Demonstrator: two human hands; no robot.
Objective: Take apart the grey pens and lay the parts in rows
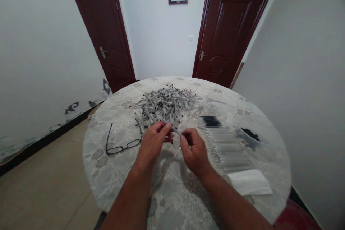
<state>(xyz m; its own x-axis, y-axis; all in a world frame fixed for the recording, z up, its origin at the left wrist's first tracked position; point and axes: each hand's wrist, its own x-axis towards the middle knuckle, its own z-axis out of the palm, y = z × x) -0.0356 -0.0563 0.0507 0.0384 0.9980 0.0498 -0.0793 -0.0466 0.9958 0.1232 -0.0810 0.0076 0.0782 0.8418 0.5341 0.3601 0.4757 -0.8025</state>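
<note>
Over the near middle of the table, a thin pale pen-like stick (174,129) spans the gap between my two hands. My left hand (156,138) pinches its left part between thumb and fingers. At its right end, the fingertips of my right hand (195,151) are closed on it. Just beyond my hands lies a big loose pile of grey-white pen-like tubes (167,102) with dark ends. Right of my right hand, clear slim tubes (223,142) lie in a row, with several black slender pieces (211,121) at the far end.
Black-framed glasses (123,148) lie left of my left hand. A clear tub (249,137) with small black parts stands at the right. Folded white cloth or tissue (250,182) lies at the near right. A patterned cover spreads over the round table (113,190).
</note>
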